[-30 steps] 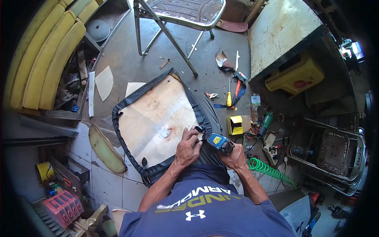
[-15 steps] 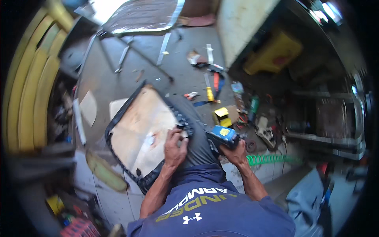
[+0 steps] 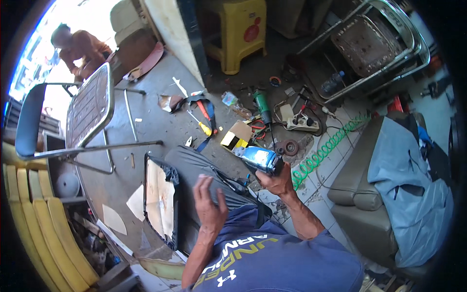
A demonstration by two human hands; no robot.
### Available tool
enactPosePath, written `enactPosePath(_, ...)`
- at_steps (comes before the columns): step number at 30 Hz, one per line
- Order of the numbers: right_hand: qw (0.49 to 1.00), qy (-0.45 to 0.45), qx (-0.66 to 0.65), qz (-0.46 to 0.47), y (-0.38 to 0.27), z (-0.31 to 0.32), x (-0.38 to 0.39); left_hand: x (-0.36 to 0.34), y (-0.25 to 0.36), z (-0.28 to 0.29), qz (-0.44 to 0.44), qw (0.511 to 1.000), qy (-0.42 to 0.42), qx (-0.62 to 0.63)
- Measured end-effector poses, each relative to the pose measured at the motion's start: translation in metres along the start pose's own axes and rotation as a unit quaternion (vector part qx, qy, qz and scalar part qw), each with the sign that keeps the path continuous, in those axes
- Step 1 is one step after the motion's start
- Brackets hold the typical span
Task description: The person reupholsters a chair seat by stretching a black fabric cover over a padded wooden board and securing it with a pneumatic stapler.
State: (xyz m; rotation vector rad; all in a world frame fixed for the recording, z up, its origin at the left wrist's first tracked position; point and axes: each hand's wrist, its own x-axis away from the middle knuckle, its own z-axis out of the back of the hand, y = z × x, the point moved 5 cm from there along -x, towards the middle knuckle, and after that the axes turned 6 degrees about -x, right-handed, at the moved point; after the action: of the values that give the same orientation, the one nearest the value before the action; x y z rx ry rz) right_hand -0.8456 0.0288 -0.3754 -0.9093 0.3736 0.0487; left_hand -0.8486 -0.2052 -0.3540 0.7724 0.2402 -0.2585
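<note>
right hand [image 3: 278, 182] clamped on a blue and chrome power tool [image 3: 259, 159], held up over the grey-trousered knee [image 3: 197, 168]. left hand [image 3: 209, 204] open, fingers spread, holding nothing, hovering just above the same thigh near the seat panel [image 3: 163, 197]. hands apart. panel propped on edge against the left leg on the concrete floor [image 3: 155, 126], pale board face showing, black cover wrapped round its rim. green coiled hose [image 3: 323, 151] running from near the tool across the tiled floor toward the right. small yellow and brown box [image 3: 237, 135] just beyond the tool, yellow-handled screwdriver [image 3: 201, 124] and red-handled pliers [image 3: 204, 110] further out, green grinder [image 3: 263, 106] and white power strip [image 3: 301, 121] near them. metal folding chair [image 3: 82, 117] to the left, upright, blue backrest at its far end. yellow plastic stool [image 3: 238, 29] at the top. grey cushion [image 3: 362, 194] at right under a blue cloth [image 3: 411, 185]. another person [image 3: 78, 48] crouched in the sunlit doorway, top left. stacked yellow pads [image 3: 34, 214] along the left edge.
</note>
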Motion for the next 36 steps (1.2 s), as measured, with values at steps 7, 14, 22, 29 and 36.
enactPosePath(7, 0.897, 0.006, -0.377, -0.231, -0.023, 0.0, 0.005, -0.003, 0.034, -0.059, 0.063, 0.95, -0.178, 0.25)
enactPosePath(14, 0.796, -0.02, -0.523, -0.305, -0.021, -0.027, 0.004, -0.006, 0.014, -0.052, 0.012, 0.993, -0.083, 0.084)
enactPosePath(22, 0.602, 0.046, -0.673, -0.427, 0.017, -0.035, -0.038, 0.051, -0.05, -0.061, 0.257, 0.879, -0.31, 0.255)
enactPosePath(29, 0.821, -0.286, -0.265, -0.417, 0.162, -0.094, -0.037, 0.07, -0.058, -0.08, 0.427, 0.753, -0.288, 0.409)
enactPosePath(36, 0.89, -0.093, -0.238, -0.377, 0.16, -0.113, -0.044, 0.052, -0.062, -0.075, 0.454, 0.755, -0.255, 0.399)
